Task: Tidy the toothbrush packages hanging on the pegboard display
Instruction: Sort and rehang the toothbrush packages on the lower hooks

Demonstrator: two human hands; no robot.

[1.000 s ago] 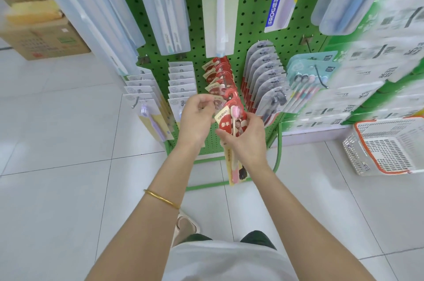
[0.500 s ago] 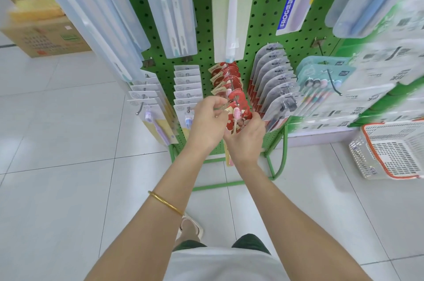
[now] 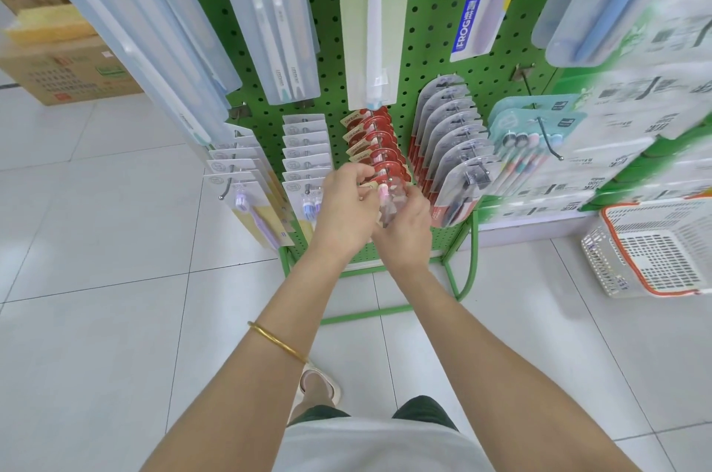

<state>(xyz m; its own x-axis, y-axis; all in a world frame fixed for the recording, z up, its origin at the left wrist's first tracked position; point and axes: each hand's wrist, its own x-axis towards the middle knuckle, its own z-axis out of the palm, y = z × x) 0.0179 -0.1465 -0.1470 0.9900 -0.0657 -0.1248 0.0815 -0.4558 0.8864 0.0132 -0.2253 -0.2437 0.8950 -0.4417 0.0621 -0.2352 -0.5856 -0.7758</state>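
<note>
Toothbrush package [image 3: 389, 201] (pink-headed) sits pinched between left grip [image 3: 346, 209] and right grip [image 3: 408, 228].

Colours at the display
A green pegboard [image 3: 435, 20] dotted with dark holes is seen; red packages [image 3: 379, 147], a gold bangle [image 3: 278, 341] and an orange-rimmed white basket [image 3: 655, 251] are shown.

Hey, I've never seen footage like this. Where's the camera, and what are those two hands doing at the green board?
No machine here: a person wears a camera on the head, looking down along both bare arms. The green pegboard carries toothbrush packages on hooks. The left hand pinches the top of a red toothbrush package, and the right hand grips it lower down, at the front of the row of red packages. A white basket with an orange rim sits on the floor to the right.
</note>
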